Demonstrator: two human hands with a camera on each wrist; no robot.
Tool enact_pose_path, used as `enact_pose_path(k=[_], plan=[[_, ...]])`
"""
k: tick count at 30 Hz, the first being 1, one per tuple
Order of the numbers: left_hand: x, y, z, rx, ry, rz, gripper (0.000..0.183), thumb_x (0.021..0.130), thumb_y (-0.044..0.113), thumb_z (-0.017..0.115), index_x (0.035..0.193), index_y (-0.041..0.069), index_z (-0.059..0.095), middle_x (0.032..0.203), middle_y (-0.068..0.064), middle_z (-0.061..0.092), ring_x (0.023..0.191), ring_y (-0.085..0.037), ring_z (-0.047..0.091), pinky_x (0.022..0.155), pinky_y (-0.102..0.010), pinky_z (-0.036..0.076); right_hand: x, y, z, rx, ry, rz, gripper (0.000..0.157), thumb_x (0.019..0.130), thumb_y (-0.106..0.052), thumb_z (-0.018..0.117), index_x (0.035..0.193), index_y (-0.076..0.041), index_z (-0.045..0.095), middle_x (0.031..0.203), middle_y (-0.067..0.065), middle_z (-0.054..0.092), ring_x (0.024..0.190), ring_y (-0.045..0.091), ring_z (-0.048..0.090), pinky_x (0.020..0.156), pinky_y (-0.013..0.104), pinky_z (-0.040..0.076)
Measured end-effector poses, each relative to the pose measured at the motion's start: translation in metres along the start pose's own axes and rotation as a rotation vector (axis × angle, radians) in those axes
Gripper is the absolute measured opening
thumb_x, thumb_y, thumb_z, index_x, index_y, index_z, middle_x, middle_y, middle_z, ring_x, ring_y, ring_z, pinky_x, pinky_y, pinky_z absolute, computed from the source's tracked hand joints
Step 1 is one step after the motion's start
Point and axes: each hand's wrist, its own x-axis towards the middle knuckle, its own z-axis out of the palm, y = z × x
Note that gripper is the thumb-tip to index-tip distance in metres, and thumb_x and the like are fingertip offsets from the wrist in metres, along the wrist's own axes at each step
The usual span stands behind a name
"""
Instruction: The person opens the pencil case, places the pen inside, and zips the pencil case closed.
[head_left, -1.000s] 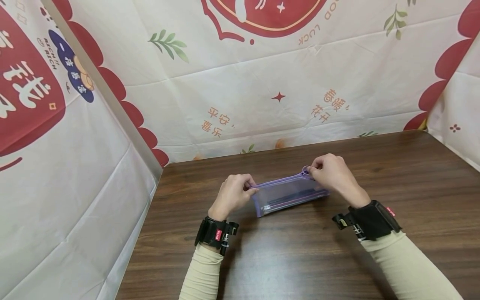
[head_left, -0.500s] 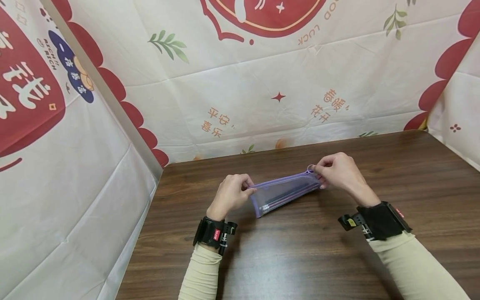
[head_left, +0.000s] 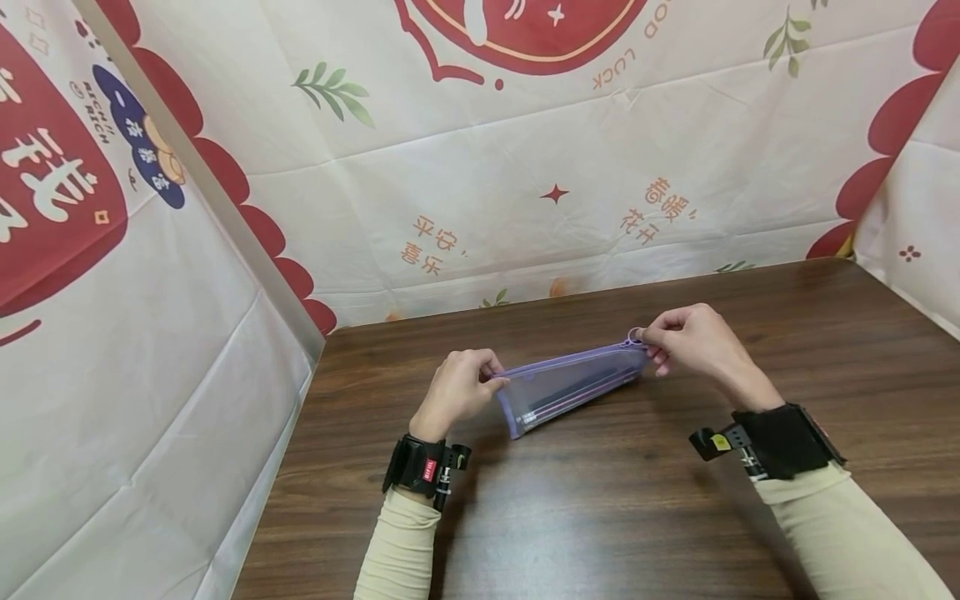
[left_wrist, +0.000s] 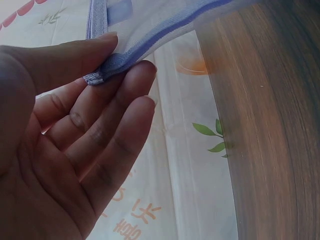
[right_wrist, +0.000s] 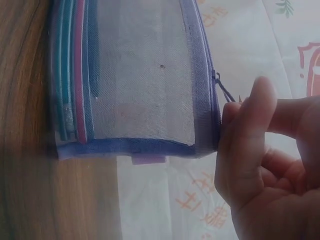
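Observation:
A purple see-through mesh pencil case [head_left: 570, 379] stands on its long edge on the table in the head view, its zipper along the top. Several pencils [right_wrist: 80, 75] lie along its bottom, teal and pink ones among them. My left hand [head_left: 459, 387] pinches the case's upper left corner between thumb and forefinger, the other fingers loosely bent in the left wrist view. At the opposite end, my right hand [head_left: 693, 342] pinches the zipper pull [right_wrist: 226, 90], its ring [head_left: 636, 335] showing at the fingertips. In the right wrist view the zipper slider sits close to the case's end.
The brown wood table [head_left: 585, 508] extends around the case. A white printed cloth [head_left: 525, 167] hangs behind the table's back edge, and another cloth panel [head_left: 187, 400] borders the left side.
My right hand has moved right and slightly away with the zipper pull, and the case's right end has risen. The left hand keeps its pinch and has shifted slightly left.

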Motion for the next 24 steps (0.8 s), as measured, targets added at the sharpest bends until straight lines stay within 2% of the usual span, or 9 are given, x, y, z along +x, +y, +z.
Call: enact_pose_path(k=[5, 10, 14, 24], plan=[[-0.001, -0.004, 0.000, 0.007, 0.009, -0.003, 0.008, 0.079, 0.021, 0.073, 0.078, 0.014, 0.068, 0.070, 0.005, 0.067, 0.060, -0.006, 0.055, 0.059, -0.028, 0.047, -0.002, 0.005, -0.007, 0.014, 0.018, 0.008, 0.032, 0.092, -0.024, 0.056, 0.088, 0.006, 0.067, 0.067, 0.005, 0.065, 0.054, 0.017, 0.064, 0.050, 0.029, 0.055], [-0.001, -0.006, 0.001, 0.011, 0.002, 0.003, 0.007, 0.078, 0.020, 0.074, 0.078, 0.015, 0.068, 0.070, 0.005, 0.068, 0.061, -0.005, 0.056, 0.060, -0.028, 0.048, -0.003, 0.011, -0.010, 0.040, -0.029, 0.017, 0.032, 0.093, -0.022, 0.055, 0.091, 0.009, 0.065, 0.070, 0.006, 0.063, 0.057, 0.015, 0.063, 0.053, 0.028, 0.057], [-0.002, -0.005, 0.000, 0.005, -0.003, 0.003, 0.008, 0.079, 0.020, 0.073, 0.078, 0.015, 0.068, 0.071, 0.005, 0.068, 0.062, -0.005, 0.056, 0.061, -0.028, 0.048, -0.003, 0.014, -0.012, 0.051, -0.026, 0.020, 0.031, 0.093, -0.022, 0.055, 0.091, 0.008, 0.065, 0.073, 0.009, 0.063, 0.058, 0.015, 0.063, 0.055, 0.029, 0.057], [-0.001, -0.009, 0.002, -0.005, -0.018, -0.014, 0.008, 0.079, 0.020, 0.073, 0.078, 0.015, 0.068, 0.071, 0.005, 0.067, 0.062, -0.006, 0.056, 0.061, -0.028, 0.048, -0.005, 0.022, -0.019, 0.064, -0.029, 0.029, 0.032, 0.093, -0.021, 0.055, 0.093, 0.010, 0.063, 0.068, 0.003, 0.062, 0.057, 0.013, 0.061, 0.053, 0.028, 0.057]])
